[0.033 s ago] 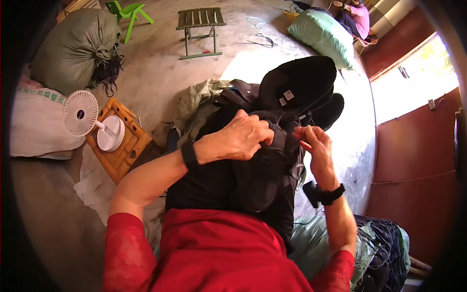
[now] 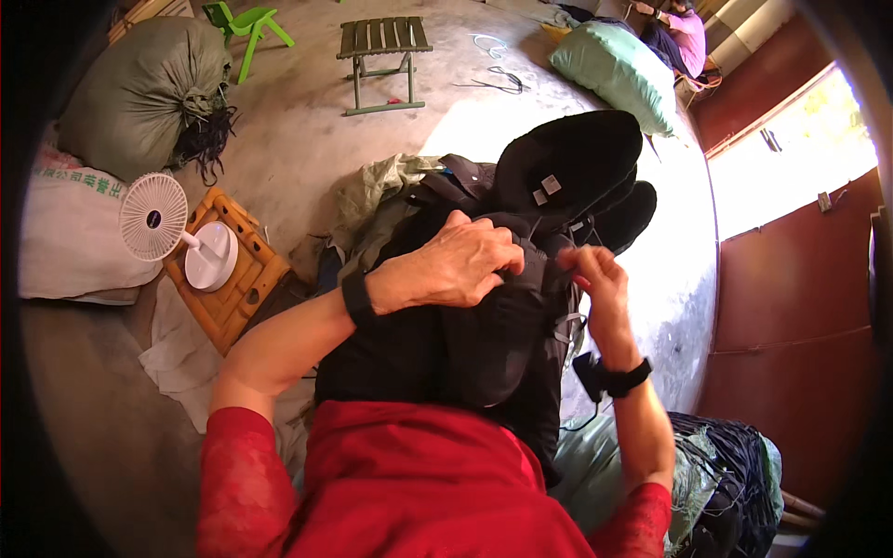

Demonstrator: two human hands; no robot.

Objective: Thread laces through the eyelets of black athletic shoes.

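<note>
Frame centre: left grip (image 2: 465, 265) pinched a black fabric item (image 2: 493, 349), whose bulk lay just below; right grip (image 2: 600, 281) near its upper right, closure could not be told.

Green lettering (image 2: 86, 181) on white sack (image 2: 79, 246)

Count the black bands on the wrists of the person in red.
2. One band sits just behind the left hand; the other band, with a dark block attached, sits just behind the right hand. Both are in plain view; no more show there.
</note>
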